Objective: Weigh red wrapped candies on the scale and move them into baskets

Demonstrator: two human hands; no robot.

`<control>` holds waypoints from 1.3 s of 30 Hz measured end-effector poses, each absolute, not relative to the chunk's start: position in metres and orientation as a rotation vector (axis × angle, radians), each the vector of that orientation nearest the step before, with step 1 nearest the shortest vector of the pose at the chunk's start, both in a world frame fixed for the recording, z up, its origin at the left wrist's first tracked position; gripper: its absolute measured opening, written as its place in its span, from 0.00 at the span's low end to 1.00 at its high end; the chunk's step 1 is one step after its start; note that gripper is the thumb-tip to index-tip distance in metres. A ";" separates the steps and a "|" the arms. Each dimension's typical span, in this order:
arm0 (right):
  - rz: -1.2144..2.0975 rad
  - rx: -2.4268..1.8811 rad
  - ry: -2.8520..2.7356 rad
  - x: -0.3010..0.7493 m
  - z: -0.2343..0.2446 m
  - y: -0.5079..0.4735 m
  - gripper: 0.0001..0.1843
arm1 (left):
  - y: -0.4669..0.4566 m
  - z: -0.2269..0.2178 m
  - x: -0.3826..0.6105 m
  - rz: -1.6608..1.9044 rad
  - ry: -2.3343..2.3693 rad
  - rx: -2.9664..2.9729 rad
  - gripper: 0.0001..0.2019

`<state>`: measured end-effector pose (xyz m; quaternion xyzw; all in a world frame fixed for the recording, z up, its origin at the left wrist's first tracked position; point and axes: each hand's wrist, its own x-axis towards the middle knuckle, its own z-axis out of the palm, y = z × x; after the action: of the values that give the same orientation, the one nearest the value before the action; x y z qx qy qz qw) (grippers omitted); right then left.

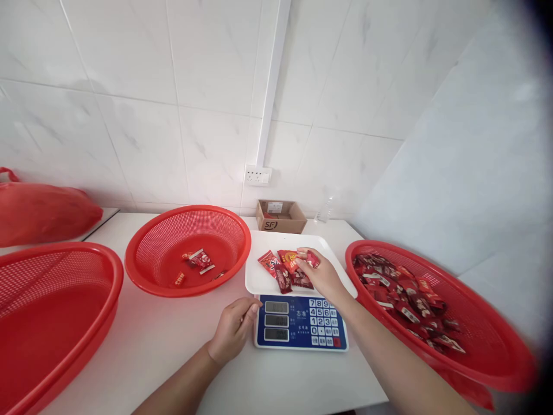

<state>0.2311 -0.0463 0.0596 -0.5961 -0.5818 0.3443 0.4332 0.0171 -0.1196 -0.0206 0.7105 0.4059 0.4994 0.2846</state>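
Observation:
Several small red snack packets (283, 278) lie in a loose pile on the white tray (259, 288) of a digital scale (301, 323). Over the pile's right side, my right hand (322, 274) has thumb and fingers closed round a packet, which the hand partly hides. My left hand (235, 328) is closed beside the scale's left edge, index fingertip at the corner of the display panel, with nothing visible in it. Blue keys and three small displays face me, their digits too faint to read.
A red basket (488, 369) heaped with packets stands right of the scale. Another red basket (151, 285) holds a few packets; a third basket (99, 323) is at far left. A cardboard box (280, 222), clear plastic cup (325, 210) and red bag (47, 213) sit near the wall.

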 end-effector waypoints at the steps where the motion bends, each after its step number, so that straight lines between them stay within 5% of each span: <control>1: 0.857 -1.490 -1.447 0.232 0.059 -0.046 0.20 | -0.120 -0.021 0.017 1.340 1.083 1.902 0.14; 11: 0.509 -1.421 -1.337 0.259 0.065 -0.082 0.20 | -0.119 -0.021 0.016 1.384 1.086 1.892 0.15; 17: 0.160 -1.423 -1.088 0.284 0.016 -0.144 0.17 | -0.120 -0.027 0.015 1.426 1.108 1.860 0.16; 24: 0.381 -1.765 -0.848 0.322 -0.044 -0.163 0.22 | -0.120 -0.028 0.014 1.452 1.114 1.874 0.14; 39: 0.541 -1.749 -0.898 0.329 -0.048 -0.161 0.31 | -0.098 0.032 0.049 1.280 1.224 2.473 0.10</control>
<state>0.3286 -0.1610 -0.0478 -0.7306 -0.3752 0.2260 0.5238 0.0486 -0.0980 0.0324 0.8121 0.4018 0.4202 0.0498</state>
